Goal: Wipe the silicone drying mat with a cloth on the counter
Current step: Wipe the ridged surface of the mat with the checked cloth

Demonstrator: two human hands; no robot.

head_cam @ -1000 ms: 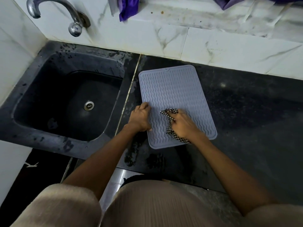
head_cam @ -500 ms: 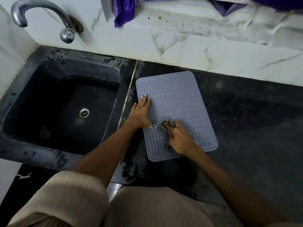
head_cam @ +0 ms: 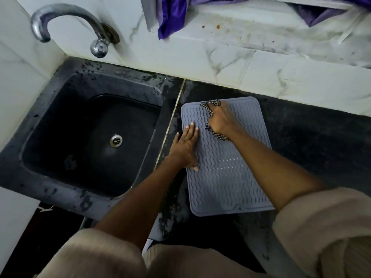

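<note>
Left hand point(head_cam: 185, 150), fingers flat, should pin the mat point(head_cam: 224, 173); right hand point(head_cam: 220, 119), fingers clutching the cloth point(head_cam: 212, 104) at the mat's far edge, presses firmly.

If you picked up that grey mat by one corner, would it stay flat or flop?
The mat would probably flop: it looks thin and lies flush on the counter. It may slide when pushed, since the left hand presses it flat while the right hand wipes with the cloth.

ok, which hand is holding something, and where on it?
The right hand grips the checked cloth, bunched at its middle, both ends trailing out. The left hand holds nothing; it presses flat on the mat.
</note>
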